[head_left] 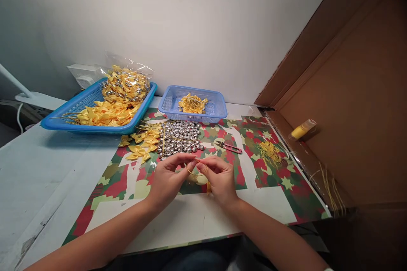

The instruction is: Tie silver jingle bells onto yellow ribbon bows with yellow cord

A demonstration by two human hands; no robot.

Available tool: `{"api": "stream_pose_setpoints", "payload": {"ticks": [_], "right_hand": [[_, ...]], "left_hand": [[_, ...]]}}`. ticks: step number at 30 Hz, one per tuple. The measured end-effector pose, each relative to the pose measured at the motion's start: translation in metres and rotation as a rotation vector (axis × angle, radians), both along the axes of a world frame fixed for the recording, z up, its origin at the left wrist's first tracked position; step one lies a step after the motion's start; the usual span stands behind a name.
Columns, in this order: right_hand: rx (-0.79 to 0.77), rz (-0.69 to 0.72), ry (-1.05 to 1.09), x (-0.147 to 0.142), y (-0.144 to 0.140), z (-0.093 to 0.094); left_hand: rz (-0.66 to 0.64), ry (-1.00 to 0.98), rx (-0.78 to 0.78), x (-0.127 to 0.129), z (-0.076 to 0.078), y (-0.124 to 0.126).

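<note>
I see both hands meet over the patterned mat (273, 203) on the worktop (41, 169). The left hand (167, 178) and right hand (219, 178) each pinch one end of a thin yellow cord (196, 173), which sags in a small loop between the two grips; its long axis runs left to right, and both hands are equally near. I think a small yellow piece hangs under the right hand, but it is unclear. Just behind lie silver beads (180, 137), yellow bows (141, 146) and snips (229, 147); nothing blocks the hands
</note>
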State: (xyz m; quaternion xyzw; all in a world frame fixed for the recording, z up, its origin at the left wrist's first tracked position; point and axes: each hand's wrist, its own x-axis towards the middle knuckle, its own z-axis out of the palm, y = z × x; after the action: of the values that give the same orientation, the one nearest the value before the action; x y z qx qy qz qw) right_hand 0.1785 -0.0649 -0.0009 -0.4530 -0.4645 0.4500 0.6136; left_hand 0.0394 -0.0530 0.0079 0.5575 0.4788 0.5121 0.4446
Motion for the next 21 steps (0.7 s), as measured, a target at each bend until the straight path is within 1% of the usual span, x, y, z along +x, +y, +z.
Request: {"api": "stream_pose_setpoints", "payload": {"ticks": [5,14,18,21], "right_hand": [[0.027,-0.027,-0.060,0.0013,0.0005,-0.0009],[0.086,-0.060,-0.143,0.0029,0.0003,0.0019],[0.090,-0.064,-0.178,0.0044,0.0006,0.0021],[0.097,-0.067,-0.201,0.0053,0.0004,0.0030]], "left_hand": [[-0.028,-0.049,-0.039,0.0003,0.0012,-0.0003],[-0.037,-0.069,-0.098,-0.0007,0.0024,0.0003],[-0.047,-0.043,-0.074,-0.0014,0.0029,0.0007],[-0.051,0.005,-0.026,-0.0029,0.0030,0.0011]]}}
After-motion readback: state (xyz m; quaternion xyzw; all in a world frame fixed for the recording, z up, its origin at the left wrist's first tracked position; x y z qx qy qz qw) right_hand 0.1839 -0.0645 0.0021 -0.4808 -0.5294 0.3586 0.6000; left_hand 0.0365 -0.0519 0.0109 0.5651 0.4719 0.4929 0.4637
